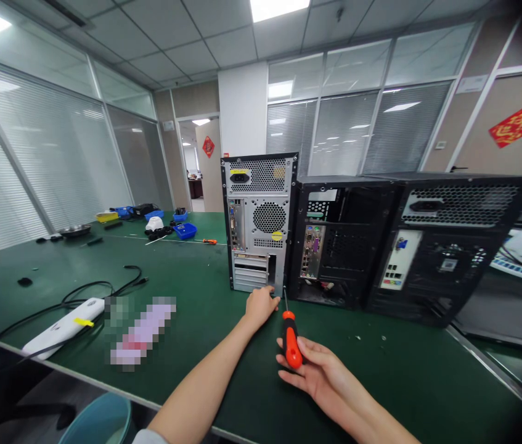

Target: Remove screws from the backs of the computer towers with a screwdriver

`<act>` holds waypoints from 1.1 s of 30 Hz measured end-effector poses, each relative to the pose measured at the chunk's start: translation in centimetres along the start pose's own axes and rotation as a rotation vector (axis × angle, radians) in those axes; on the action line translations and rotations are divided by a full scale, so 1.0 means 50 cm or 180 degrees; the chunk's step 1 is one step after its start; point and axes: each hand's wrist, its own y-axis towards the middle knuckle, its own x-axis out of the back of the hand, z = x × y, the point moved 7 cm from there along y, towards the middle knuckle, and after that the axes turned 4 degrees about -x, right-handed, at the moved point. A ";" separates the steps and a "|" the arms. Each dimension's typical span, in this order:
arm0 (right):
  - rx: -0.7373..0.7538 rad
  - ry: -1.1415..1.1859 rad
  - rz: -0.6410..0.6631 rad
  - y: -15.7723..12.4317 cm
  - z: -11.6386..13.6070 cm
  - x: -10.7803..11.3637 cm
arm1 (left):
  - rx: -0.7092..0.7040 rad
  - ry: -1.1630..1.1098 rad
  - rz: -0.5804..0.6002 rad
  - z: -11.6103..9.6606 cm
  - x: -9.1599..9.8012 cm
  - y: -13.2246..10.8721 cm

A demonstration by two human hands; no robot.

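Observation:
A computer case stands upright on the green table, its silver rear panel with vent holes, ports and slot covers facing me. My left hand is at the bottom of that panel, its fingers bent against the lower edge near the right corner; the fingertips are partly hidden. My right hand holds a red and black screwdriver by the handle, fingers loosely around it. The screwdriver's shaft points up and away, its tip at the lower right corner of the case. Whether the tip sits in a screw is too small to tell.
Two black computer cases stand close on the right. To the left lie a white power strip with black cables and a blurred purple item. Blue trays and an orange-handled tool are farther back. A teal bin stands below the table edge.

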 end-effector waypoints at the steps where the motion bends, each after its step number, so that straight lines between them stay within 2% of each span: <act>1: -0.0003 -0.0009 -0.0006 0.000 0.000 0.000 | -0.0005 -0.0002 -0.0003 0.000 0.000 0.000; 8: -0.0026 -0.0076 0.0061 -0.001 -0.001 -0.003 | 0.0013 -0.0016 -0.0024 -0.002 0.000 -0.001; 20: -0.0063 0.0334 0.0221 -0.003 0.005 -0.020 | 0.0041 0.0003 -0.0030 -0.010 0.008 -0.005; 26: -0.0240 0.0403 0.0235 0.001 0.006 -0.020 | 0.0037 0.0037 -0.0032 -0.007 0.005 -0.002; 33: -0.0144 0.0332 0.0280 0.004 0.016 -0.022 | 0.0043 0.0063 0.0016 -0.007 0.002 -0.002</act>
